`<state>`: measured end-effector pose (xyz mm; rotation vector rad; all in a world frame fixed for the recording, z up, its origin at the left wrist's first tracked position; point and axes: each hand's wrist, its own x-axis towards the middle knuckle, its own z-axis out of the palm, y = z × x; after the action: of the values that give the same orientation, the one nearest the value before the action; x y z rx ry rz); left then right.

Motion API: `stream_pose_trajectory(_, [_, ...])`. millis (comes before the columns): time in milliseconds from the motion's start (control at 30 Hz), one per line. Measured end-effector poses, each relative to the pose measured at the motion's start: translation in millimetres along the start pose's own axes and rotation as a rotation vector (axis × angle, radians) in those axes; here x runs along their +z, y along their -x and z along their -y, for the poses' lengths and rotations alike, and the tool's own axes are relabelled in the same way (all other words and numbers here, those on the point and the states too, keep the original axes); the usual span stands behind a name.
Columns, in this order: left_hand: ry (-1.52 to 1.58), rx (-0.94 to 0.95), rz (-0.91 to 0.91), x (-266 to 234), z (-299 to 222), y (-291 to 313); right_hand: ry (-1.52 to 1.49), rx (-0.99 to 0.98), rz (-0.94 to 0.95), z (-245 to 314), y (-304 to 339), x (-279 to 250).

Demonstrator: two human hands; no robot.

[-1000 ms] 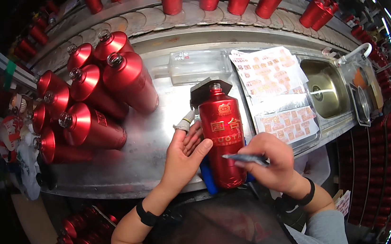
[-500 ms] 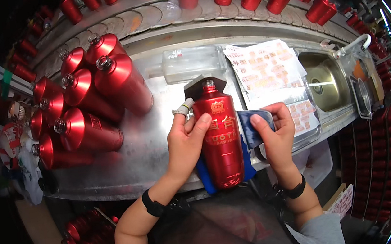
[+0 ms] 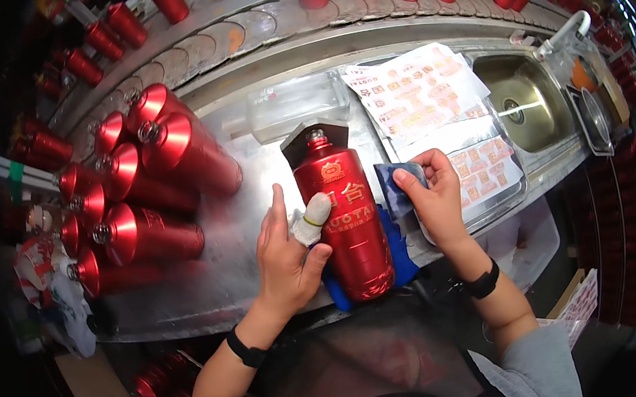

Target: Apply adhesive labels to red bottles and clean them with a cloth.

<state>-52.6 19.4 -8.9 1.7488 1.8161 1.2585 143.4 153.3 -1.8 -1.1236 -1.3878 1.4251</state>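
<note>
A red metallic bottle with gold lettering lies in front of me, its clear neck pointing away. Under its lower part is a blue cloth, and a dark angled rest supports the neck end. My left hand is open at the bottle's left side, fingers apart; a white cover on one finger reaches the bottle's edge, though contact is unclear. To the bottle's right, my right hand pinches a dark blue flat piece between thumb and fingers.
Several red bottles stand grouped at left. Beyond the bottle lies a clear rectangular bottle. Printed label sheets rest on a tray at right, beside a metal sink. A conveyor carrying red bottles curves along the back.
My left hand has let go of the bottle's side and opened, its covered finger now near the lettering. My right hand still pinches the blue piece. The whole view has shifted slightly.
</note>
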Motion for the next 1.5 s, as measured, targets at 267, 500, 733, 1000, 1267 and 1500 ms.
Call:
stream_pose_trajectory(267, [-0.292, 0.144, 0.061, -14.9, -22.2, -23.6, -0.261, 0.205, 0.203, 0.8, 12.6, -8.0])
stream_pose_trajectory(500, [-0.516, 0.289, 0.203, -19.6, -41.4, -57.3, -0.069, 0.153, 0.297, -10.4, 31.8, 2.7])
stream_pose_trajectory(733, [-0.630, 0.357, 0.360, -17.0, -42.5, -60.2, -0.054, 0.130, 0.334, -7.4, 32.6, 3.4])
stream_pose_trajectory(1000, [-0.590, 0.214, 0.197, -27.1, -26.0, -31.5, 0.050, 0.140, 0.418, 4.9, 30.7, 1.6])
stream_pose_trajectory(1267, [-0.573, 0.236, 0.194, -11.4, -40.0, -53.1, 0.063, 0.087, 0.384, -4.3, 32.5, 0.8])
stream_pose_trajectory(1500, [-0.594, 0.271, 0.333, -12.0, -45.1, -41.7, -0.210, 0.163, 0.431, -22.8, 28.7, -5.0])
